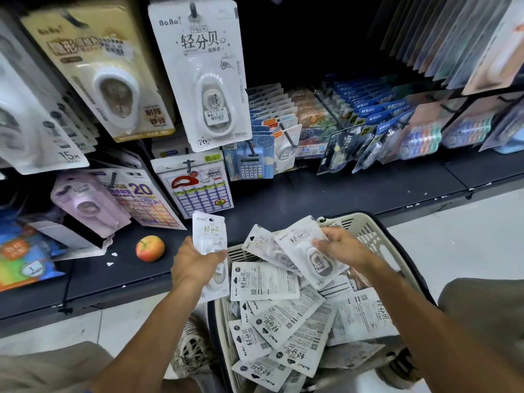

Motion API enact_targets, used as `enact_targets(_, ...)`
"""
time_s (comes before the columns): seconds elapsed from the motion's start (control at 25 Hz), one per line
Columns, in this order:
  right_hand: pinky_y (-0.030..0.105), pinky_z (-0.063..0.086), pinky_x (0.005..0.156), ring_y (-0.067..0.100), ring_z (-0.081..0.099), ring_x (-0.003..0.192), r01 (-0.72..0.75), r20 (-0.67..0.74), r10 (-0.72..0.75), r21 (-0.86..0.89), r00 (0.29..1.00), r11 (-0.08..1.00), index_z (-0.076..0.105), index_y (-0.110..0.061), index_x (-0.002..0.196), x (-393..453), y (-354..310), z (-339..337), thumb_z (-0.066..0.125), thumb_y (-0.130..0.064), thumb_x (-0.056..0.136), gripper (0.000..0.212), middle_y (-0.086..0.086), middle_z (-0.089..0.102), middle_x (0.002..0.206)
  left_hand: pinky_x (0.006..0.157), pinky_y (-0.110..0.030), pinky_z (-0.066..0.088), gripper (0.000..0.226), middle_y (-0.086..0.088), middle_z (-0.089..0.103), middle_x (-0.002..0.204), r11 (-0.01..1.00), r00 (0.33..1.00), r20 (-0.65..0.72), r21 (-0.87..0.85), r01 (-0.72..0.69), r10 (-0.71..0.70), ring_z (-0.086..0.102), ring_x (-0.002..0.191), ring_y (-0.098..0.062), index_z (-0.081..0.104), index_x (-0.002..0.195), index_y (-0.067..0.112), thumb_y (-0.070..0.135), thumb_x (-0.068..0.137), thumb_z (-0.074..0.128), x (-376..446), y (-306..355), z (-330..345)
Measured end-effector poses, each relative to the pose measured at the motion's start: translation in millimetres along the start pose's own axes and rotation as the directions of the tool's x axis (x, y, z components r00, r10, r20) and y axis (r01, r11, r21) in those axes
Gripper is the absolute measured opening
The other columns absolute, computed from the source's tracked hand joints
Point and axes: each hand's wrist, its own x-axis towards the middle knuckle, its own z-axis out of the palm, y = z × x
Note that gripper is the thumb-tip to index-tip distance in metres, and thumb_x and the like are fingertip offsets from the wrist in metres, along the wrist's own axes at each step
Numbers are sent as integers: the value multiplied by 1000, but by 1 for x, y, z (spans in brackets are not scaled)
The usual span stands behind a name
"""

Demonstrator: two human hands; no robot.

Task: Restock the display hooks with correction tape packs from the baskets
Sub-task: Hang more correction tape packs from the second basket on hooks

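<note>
Both hands loaded with packs over the basket, hook not fed yet.

Left to right: apple [150, 248] sits on the dark shelf [283, 199], out of the way. My left hand [195, 265] has fingers curled round one correction tape pack [209, 236], upright, face toward me, hang hole at the top. My right hand [341, 246] pinches a small fan of packs [295, 251], thumb on the front one; exact count unclear. Loose stock lies jumbled in the basket [365, 231] below, mostly backs up. Target looks like the hook [192, 9] up top, where a matching pack [204, 78] already hangs. I'd lift the left pack first, keep it square, line the hole up with the hook tip, slide it straight back, and not swing the hanging pack.
</note>
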Motion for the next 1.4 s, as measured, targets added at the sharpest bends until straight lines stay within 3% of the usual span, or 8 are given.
enact_targets(0.2,30,61,69,21,75,84,-39,121,-18,455,992,890,67,-2,118,-3,1,-16,61,-3,89,29,10,78,104,87,-44,59,37,1,73,98,1000,991,131,-8,6,-5,71,93,-25,64,99,23,24,71,89,-3,-1,4)
enact_targets(0.44,37,60,74,21,73,85,-80,186,-35,576,982,814,68,-9,119,0,-29,15,63,-12,90,29,9,77,104,98,-50,55,47,-10,78,111,796,850,526,-503,335,-25,74,105,-31,71,121,20,51,85,74,-24,28,-1)
enact_targets(0.6,39,60,78,24,74,87,-10,173,-110,577,979,817,72,-8,120,-11,-59,21,64,-15,91,31,14,75,109,69,-34,63,78,-7,80,101,828,866,473,-543,142,162,78,90,-26,70,119,17,35,47,95,-53,69,-3)
enact_targets(0.76,31,62,65,18,76,77,265,-140,-242,732,960,628,70,-6,110,-34,-109,-11,61,-18,84,30,10,79,95,77,-37,63,58,2,81,99,849,821,430,-515,-118,375,78,91,-20,70,109,30,20,59,96,-75,121,-26)
enact_targets(0.92,35,62,66,21,77,81,503,-284,-425,617,860,605,78,-16,99,-59,-183,-33,65,-22,85,21,9,79,99,72,-22,60,58,17,79,99,718,741,197,-492,-492,642,76,88,-4,66,99,55,40,50,95,-98,173,-92)
enact_targets(1.08,38,62,74,23,76,89,652,-393,-541,250,744,716,76,-19,98,-62,-265,-24,63,-20,98,13,1,79,99,58,-8,53,55,24,77,86,587,691,-61,-478,-653,720,74,75,3,70,91,42,26,47,100,-97,213,-148)
enact_targets(1.24,38,57,75,23,75,80,594,-488,-511,18,707,804,74,-19,87,-53,-304,-23,66,-21,96,12,-1,79,84,65,-19,60,66,18,79,95,574,669,-24,-491,-655,743,76,84,-5,69,96,43,39,37,99,-83,240,-161)
enact_targets(1.4,32,53,62,30,72,73,544,-481,-455,55,750,838,71,-6,87,-52,-301,-28,69,-29,88,23,12,76,83,66,-26,61,65,3,80,99,576,703,56,-621,-532,709,78,89,-20,71,99,38,33,37,94,-71,234,-135)
